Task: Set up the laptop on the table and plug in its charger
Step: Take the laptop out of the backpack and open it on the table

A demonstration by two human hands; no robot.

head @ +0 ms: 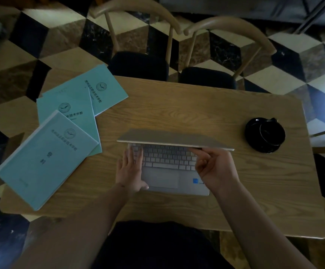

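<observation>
Head camera looks down at a wooden desk point(177, 105). A silver laptop point(169, 152) sits near the desk's near edge, about in the middle. Its lid point(173, 137) is part way up, so the keys show under it. The left hand point(129, 171) lies flat and spread on the left side of the laptop's base, with the thumb on the front edge. The right hand point(214, 167) has its grip pinching the lid's front edge near the right corner. Three teal booklets point(60, 133) lie spread near the desk's left edge. A black cup on a saucer point(264, 134) stands near the right edge. Two chairs point(177, 55) stand past the far edge.
</observation>
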